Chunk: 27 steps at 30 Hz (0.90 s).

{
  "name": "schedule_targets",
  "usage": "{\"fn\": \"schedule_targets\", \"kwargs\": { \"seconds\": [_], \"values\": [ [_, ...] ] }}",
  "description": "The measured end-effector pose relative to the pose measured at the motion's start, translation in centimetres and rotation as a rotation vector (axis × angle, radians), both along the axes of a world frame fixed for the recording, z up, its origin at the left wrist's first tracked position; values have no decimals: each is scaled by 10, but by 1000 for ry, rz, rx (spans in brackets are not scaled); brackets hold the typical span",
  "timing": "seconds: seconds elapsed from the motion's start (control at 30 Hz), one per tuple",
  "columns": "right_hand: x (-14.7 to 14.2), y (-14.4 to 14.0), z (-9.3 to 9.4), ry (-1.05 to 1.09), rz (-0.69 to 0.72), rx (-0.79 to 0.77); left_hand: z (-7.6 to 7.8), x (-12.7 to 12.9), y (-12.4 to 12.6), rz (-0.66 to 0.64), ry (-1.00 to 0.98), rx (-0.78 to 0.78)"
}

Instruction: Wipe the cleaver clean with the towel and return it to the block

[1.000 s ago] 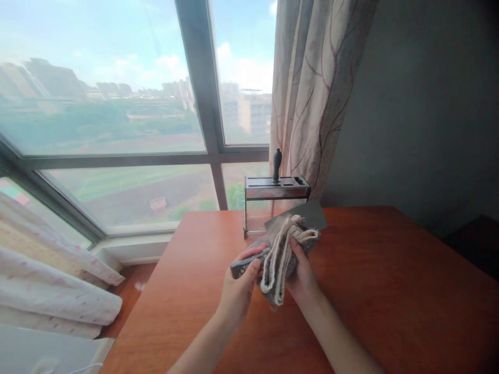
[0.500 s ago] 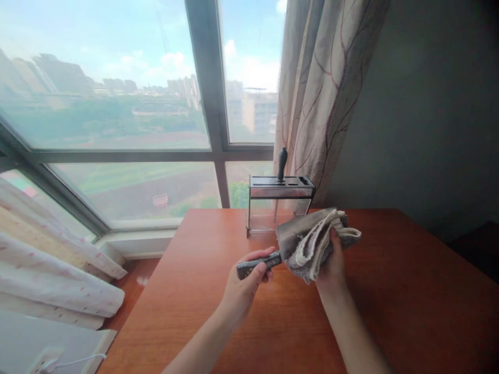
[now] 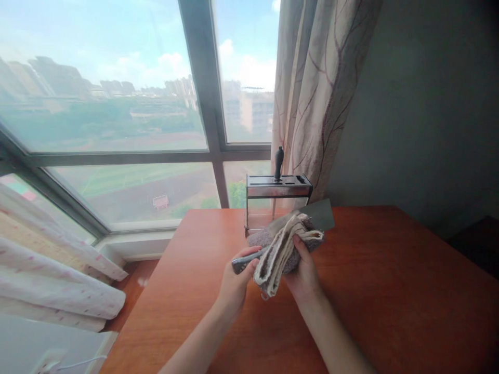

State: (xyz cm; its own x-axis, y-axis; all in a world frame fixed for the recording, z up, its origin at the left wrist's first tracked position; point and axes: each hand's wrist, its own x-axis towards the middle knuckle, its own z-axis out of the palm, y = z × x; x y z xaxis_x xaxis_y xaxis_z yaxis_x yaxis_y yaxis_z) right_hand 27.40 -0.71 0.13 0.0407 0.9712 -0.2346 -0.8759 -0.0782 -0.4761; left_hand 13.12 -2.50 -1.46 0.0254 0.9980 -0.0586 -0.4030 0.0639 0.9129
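One cleaver and one folded cloth are held above the reddish wooden surface, a little in front of the knife rack. The left hand is closed around the cleaver's dark handle, whose end sticks out to the left. The right hand is clamped on the cloth, which is wrapped over the blade near the handle; only the far corner of the grey blade shows beyond the cloth. The cloth is grey with cream edges, and a fold of it hangs down between the two hands, which are close together.

One metal knife rack stands at the far edge of the surface, just behind the blade. One dark handle rises upright from a slot in its top. Behind the rack, one patterned curtain hangs beside the window. Two pale rolled bundles of fabric lie low at the left.
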Motion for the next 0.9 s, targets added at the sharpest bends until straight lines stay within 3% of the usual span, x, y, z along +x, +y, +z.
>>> {"fn": "schedule_targets", "kwargs": {
  "seconds": [0.43, 0.63, 0.9],
  "values": [
    [74, 15, 3, -3, -345, 66, 15, -5, 0, -94, 62, -68],
    [49, 13, 0, 28, -251, 80, 10, 1, -1, -79, 4, -49],
    [-2, 3, 2, 141, -89, 6, 1, 10, 3, 8, 74, 173]
  ]
}}
